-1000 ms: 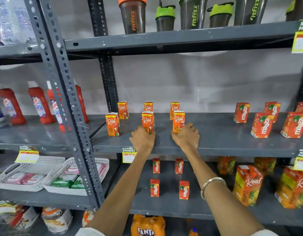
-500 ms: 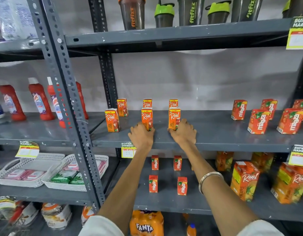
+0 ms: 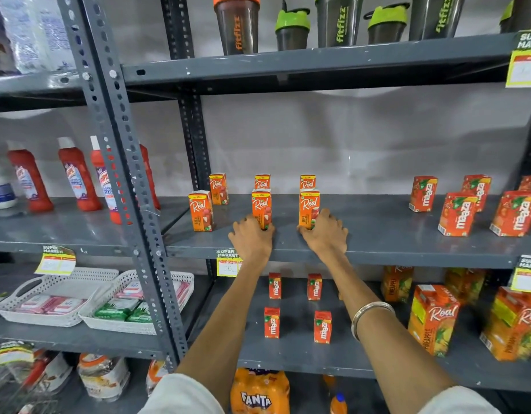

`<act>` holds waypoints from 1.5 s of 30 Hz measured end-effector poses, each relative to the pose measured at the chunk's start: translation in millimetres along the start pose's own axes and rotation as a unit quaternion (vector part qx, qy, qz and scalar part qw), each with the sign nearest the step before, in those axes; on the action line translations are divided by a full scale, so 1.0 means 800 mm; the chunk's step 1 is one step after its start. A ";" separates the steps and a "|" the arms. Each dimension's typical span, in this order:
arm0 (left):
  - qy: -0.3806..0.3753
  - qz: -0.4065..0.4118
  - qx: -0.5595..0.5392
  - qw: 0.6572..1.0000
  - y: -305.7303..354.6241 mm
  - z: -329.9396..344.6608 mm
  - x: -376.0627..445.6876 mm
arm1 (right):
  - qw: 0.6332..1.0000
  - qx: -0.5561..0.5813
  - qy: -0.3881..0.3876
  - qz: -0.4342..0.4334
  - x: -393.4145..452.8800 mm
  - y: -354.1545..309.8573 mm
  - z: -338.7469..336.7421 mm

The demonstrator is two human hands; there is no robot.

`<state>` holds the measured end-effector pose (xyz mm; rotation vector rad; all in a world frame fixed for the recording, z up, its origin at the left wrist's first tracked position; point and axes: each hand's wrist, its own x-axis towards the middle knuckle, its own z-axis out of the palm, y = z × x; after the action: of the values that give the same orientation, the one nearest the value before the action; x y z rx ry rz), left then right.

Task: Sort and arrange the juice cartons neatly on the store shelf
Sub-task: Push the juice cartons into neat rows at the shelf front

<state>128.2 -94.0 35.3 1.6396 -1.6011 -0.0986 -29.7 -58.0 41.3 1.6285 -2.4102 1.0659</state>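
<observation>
Small orange Real juice cartons stand in two rows on the grey middle shelf (image 3: 377, 234). My left hand (image 3: 252, 239) grips the base of the front middle Real carton (image 3: 261, 204). My right hand (image 3: 325, 234) grips the base of the front right Real carton (image 3: 309, 204). Both held cartons stand upright on the shelf, each in front of a back-row carton (image 3: 262, 182) (image 3: 307, 182). Another front carton (image 3: 200, 210) and a back one (image 3: 218, 188) stand to the left. Red Maaza cartons (image 3: 456, 213) are grouped at the shelf's right end.
A perforated grey upright post (image 3: 123, 174) rises just left of the cartons. Below are small Maaza cartons (image 3: 271, 322) and large Real pineapple cartons (image 3: 431, 318). Red cleaner bottles (image 3: 77, 177) and white baskets (image 3: 129, 306) are at left. Shaker bottles (image 3: 237, 25) stand above.
The carton in my right hand was tilted a second ago and now stands upright, in line with the one behind it. Both hands stayed at the cartons' bases.
</observation>
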 end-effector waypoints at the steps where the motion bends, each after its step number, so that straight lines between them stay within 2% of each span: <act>1: 0.001 0.001 -0.001 1.000 -0.001 0.001 0.000 | 1.000 0.000 0.000 0.001 0.000 0.000 0.000; 25: 0.010 0.001 -0.005 1.000 0.002 -0.003 -0.004 | 1.000 0.005 0.003 0.007 0.002 0.001 0.000; 30: 0.004 0.007 -0.037 0.999 0.002 -0.014 -0.009 | 0.995 0.097 0.006 0.019 -0.004 0.004 -0.012; 33: 0.093 0.092 -0.031 0.991 -0.001 -0.024 -0.024 | 0.978 0.193 0.067 -0.028 -0.021 0.027 -0.025; 35: 0.159 0.162 -0.030 0.973 0.012 -0.019 -0.041 | 0.969 0.202 0.130 -0.064 -0.035 0.059 -0.041; 37: 0.180 0.195 -0.068 0.962 0.038 -0.005 -0.063 | 0.959 0.196 0.183 -0.086 -0.041 0.094 -0.062; 39: 0.166 0.215 -0.124 0.954 0.081 0.017 -0.090 | 0.951 0.198 0.221 -0.083 -0.038 0.137 -0.089; 42: 0.112 0.201 -0.209 0.951 0.155 0.054 -0.133 | 0.942 0.192 0.267 -0.066 -0.025 0.200 -0.132; 45: 0.051 0.177 -0.226 0.956 0.238 0.102 -0.175 | 0.936 0.137 0.321 -0.049 -0.004 0.271 -0.178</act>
<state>-96.9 14.9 27.2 0.9802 -1.6226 -0.1755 -255.7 69.9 37.4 1.1711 -1.7981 1.6533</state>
